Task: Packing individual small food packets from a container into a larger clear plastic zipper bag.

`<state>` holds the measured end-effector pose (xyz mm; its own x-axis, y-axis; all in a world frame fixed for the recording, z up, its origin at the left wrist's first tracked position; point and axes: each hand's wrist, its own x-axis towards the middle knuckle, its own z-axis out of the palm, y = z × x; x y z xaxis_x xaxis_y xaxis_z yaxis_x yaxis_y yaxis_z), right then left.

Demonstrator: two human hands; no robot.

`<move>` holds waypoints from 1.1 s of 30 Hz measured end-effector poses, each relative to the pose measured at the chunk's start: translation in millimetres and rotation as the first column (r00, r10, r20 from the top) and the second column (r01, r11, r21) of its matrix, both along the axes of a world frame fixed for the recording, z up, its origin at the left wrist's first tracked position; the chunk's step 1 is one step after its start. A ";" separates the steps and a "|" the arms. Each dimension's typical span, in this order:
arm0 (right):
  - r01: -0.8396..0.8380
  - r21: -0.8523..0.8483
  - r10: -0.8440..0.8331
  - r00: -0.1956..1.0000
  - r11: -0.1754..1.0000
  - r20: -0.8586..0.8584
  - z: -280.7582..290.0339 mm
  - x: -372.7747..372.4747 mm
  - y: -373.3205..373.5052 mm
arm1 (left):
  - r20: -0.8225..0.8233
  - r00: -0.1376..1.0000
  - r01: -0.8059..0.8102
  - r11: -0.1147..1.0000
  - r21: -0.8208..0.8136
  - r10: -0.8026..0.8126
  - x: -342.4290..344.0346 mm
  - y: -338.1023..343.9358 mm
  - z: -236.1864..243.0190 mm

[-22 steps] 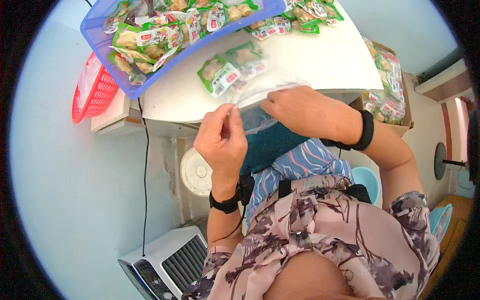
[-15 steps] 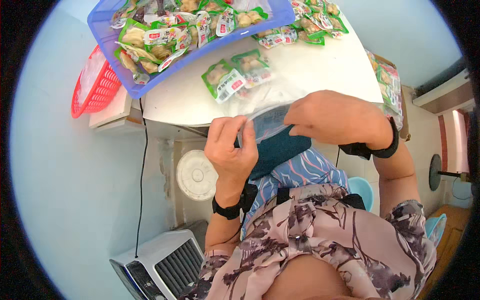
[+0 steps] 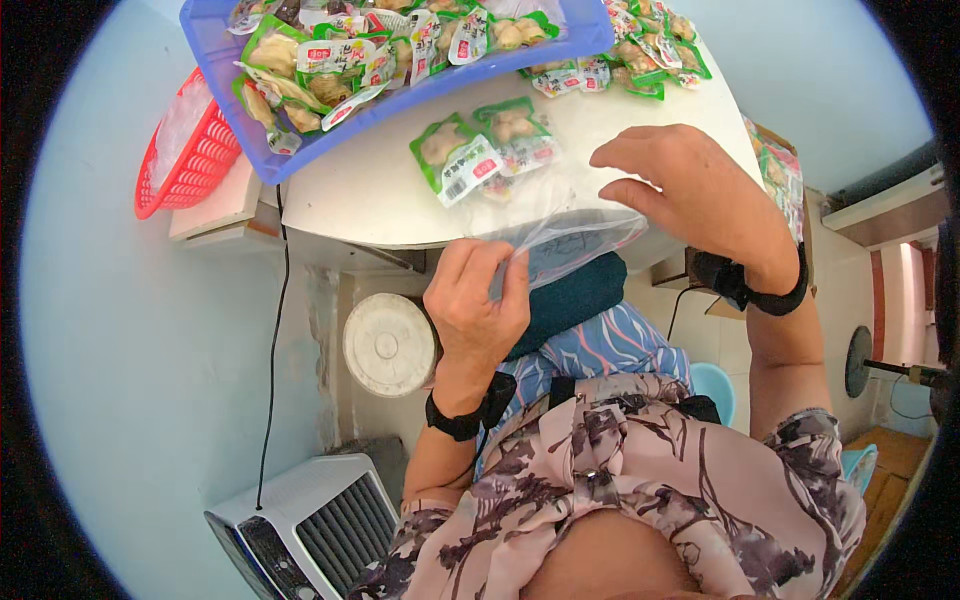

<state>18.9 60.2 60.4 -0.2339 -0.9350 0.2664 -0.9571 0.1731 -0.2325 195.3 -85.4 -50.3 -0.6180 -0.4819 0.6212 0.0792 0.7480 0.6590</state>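
Observation:
A clear plastic bag (image 3: pixel 575 248) hangs at the table's near edge, its mouth facing me. My left hand (image 3: pixel 478 300) pinches the bag's left rim between thumb and fingers. Off the bag, my right hand (image 3: pixel 690 190) hovers above its right side, thumb and fingers apart with nothing between them. Just beyond the bag, a green-edged food packet (image 3: pixel 455 158) and a second packet (image 3: pixel 517 135) lie side by side on the white table (image 3: pixel 350 205). Whether these two are inside the bag's far part, I cannot tell.
A blue plastic tray (image 3: pixel 290 165) full of similar packets stands at the far left. More packets (image 3: pixel 660 50) are piled to its right. A red basket (image 3: pixel 200 160) sits at the left. Below are a lidded white bucket (image 3: pixel 390 345) and a grey-white appliance (image 3: pixel 310 520) with a cord.
My right hand has let go of the bag's rim and lifted up and to the right, its fingers spreading. My left hand keeps its pinch.

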 end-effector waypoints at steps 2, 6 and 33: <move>-0.010 0.010 0.009 0.998 1.000 0.058 5.5 8.1 -2.4 | -0.014 1.000 -0.001 1.000 0.007 0.001 -0.8 -1.9 -1.3; -0.086 0.072 0.068 0.973 0.994 0.221 12.8 9.9 -3.3 | -0.017 1.000 0.015 1.000 0.028 -0.014 -6.5 0.1 -2.0; 0.209 -0.129 -0.196 0.975 0.969 0.109 64.3 -72.8 -43.6 | -0.031 0.999 0.011 0.997 -0.071 -0.013 -26.5 -16.1 -22.6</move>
